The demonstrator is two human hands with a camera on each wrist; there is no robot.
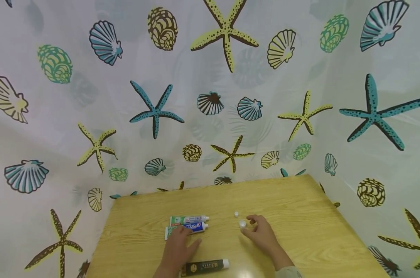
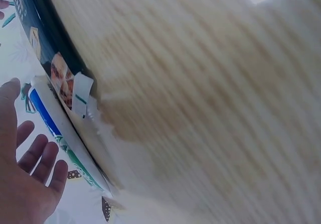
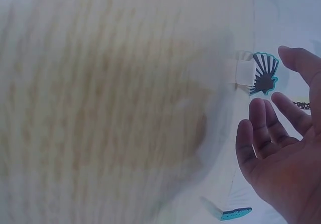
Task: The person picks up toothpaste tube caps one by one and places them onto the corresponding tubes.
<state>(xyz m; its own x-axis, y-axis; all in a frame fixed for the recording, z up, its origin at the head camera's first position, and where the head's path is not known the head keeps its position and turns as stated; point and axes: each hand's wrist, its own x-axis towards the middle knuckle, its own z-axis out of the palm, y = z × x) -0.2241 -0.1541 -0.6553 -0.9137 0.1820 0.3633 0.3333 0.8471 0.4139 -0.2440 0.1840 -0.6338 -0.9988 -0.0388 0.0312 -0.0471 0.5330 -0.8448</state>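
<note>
My left hand (image 1: 177, 248) hovers at or just over the near one of two toothpaste tubes, a blue, white and green tube (image 1: 197, 227). In the left wrist view this hand (image 2: 27, 179) has relaxed, spread fingers, with the tube (image 2: 64, 133) beside them and not gripped. Behind it lies a green and white toothpaste tube (image 1: 190, 219). A black toothpaste tube (image 1: 206, 266) with a white cap lies nearer me. My right hand (image 1: 263, 236) is beside a round white cap (image 1: 242, 223). Seen from the right wrist, thumb and fingers stand apart from the cap (image 3: 246, 73).
A smaller white cap (image 1: 236, 214) sits just behind the larger one. Everything lies on a wood-grain table (image 1: 300, 204). A white curtain (image 1: 196, 135) printed with shells and starfish hangs along the table's back and sides.
</note>
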